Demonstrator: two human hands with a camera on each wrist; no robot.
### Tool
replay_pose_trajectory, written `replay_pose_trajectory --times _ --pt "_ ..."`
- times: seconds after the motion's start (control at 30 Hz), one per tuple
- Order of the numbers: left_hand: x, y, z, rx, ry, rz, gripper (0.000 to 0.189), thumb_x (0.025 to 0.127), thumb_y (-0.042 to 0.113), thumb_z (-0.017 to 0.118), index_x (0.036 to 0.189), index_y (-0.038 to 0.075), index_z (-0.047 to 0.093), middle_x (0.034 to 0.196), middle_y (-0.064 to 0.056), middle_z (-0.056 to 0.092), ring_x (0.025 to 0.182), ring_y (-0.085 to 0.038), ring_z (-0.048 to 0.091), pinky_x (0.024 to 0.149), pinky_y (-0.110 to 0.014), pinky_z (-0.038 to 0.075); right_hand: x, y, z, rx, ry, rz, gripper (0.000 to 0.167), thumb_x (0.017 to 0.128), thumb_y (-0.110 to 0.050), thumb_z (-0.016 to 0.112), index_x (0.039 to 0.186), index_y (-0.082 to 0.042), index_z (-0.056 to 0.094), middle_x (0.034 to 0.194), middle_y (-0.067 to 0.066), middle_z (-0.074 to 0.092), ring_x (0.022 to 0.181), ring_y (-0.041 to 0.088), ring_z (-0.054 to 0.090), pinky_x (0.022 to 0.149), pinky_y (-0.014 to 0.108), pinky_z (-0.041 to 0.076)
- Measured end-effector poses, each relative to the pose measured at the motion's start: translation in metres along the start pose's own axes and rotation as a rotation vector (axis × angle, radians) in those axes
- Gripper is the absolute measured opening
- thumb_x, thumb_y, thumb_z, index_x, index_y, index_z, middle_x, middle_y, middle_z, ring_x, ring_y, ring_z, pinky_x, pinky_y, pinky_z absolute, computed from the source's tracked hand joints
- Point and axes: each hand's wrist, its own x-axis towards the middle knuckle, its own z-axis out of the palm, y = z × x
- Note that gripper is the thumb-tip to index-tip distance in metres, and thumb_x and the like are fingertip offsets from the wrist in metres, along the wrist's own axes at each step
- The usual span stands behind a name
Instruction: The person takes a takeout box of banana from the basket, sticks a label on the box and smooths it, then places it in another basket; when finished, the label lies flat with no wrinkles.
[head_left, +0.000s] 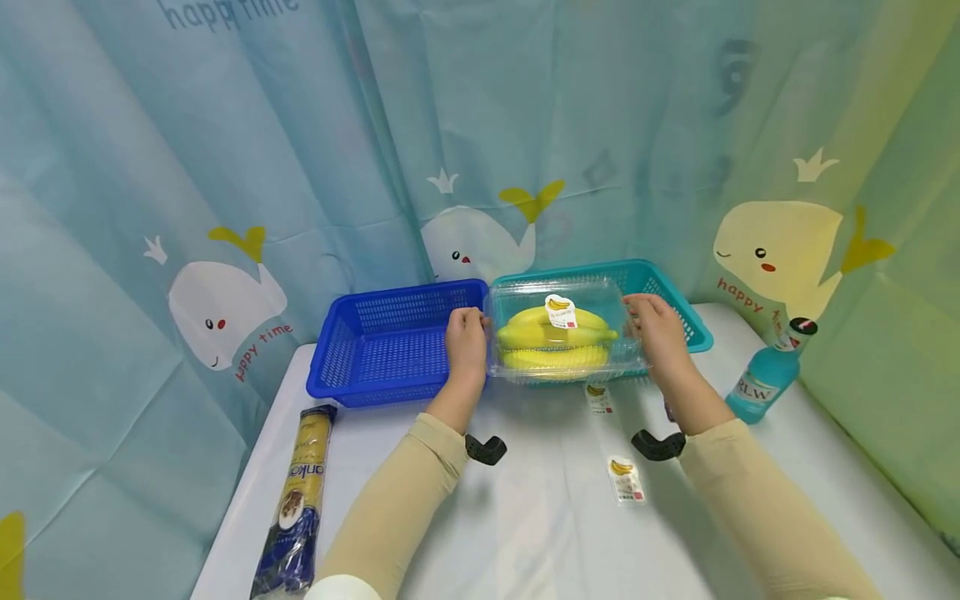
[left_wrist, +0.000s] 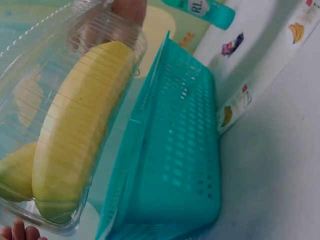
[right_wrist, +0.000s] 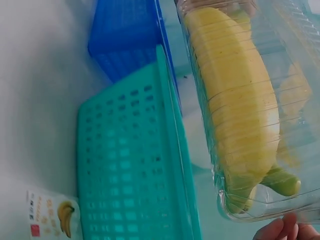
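Note:
A clear plastic clamshell box of yellow bananas is held above the teal basket. My left hand grips its left end and my right hand grips its right end. The left wrist view shows the box with a banana over the teal basket; fingertips show at the bottom edge. In the right wrist view the box and banana hang beside the teal basket, with fingertips at the bottom.
A blue basket stands left of the teal one. A long snack pack lies at the front left. A blue bottle leans at the right. Two banana stickers lie on the white table. Whale-print curtains surround the table.

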Motion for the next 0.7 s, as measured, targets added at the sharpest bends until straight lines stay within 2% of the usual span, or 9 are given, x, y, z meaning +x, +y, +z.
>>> replay_pose_trajectory --times 0.2,0.5,0.6,0.63,0.7 --pt "0.006 -0.001 0.011 0.021 -0.03 -0.055 0.038 0.103 0.036 0.037 0.116 0.008 0.06 0.102 -0.002 0.063 0.091 -0.017 0.059 0.075 -0.034 0.051 0.014 -0.004 -0.01 -0.004 -0.001 0.041 0.056 0.102 -0.051 0.038 0.138 -0.011 0.054 0.11 -0.005 0.05 0.099 0.012 0.047 0.085 0.034 0.043" --pt "0.014 0.0 0.023 0.044 -0.084 -0.107 0.037 0.104 0.038 0.038 0.123 0.013 0.059 0.11 -0.003 0.066 0.1 -0.021 0.064 0.087 -0.04 0.055 0.035 -0.006 -0.019 0.012 -0.011 0.083 0.046 0.103 -0.043 0.041 0.128 -0.008 0.058 0.093 -0.007 0.05 0.093 0.011 0.044 0.086 0.032 0.041" --pt "0.015 0.001 0.027 0.067 -0.104 -0.12 0.037 0.104 0.039 0.037 0.123 0.015 0.059 0.113 -0.002 0.067 0.101 -0.021 0.065 0.089 -0.042 0.054 0.041 -0.006 -0.021 0.006 0.004 0.107 0.045 0.103 -0.041 0.042 0.129 -0.008 0.058 0.092 -0.006 0.051 0.093 0.012 0.045 0.086 0.033 0.041" --pt "0.015 0.001 0.029 0.078 -0.109 -0.125 0.037 0.104 0.039 0.037 0.122 0.017 0.06 0.114 -0.001 0.067 0.101 -0.021 0.066 0.09 -0.043 0.054 0.043 -0.005 -0.021 -0.006 0.003 0.112 0.046 0.103 -0.041 0.041 0.132 -0.009 0.058 0.096 -0.006 0.052 0.096 0.012 0.045 0.087 0.033 0.042" --pt "0.016 0.0 0.032 0.093 -0.122 -0.129 0.038 0.104 0.039 0.036 0.123 0.016 0.06 0.116 -0.002 0.067 0.103 -0.022 0.066 0.092 -0.045 0.054 0.047 -0.006 -0.021 -0.022 -0.004 0.128 0.049 0.103 -0.041 0.039 0.139 -0.011 0.055 0.114 0.003 0.058 0.111 0.019 0.05 0.096 0.038 0.045"
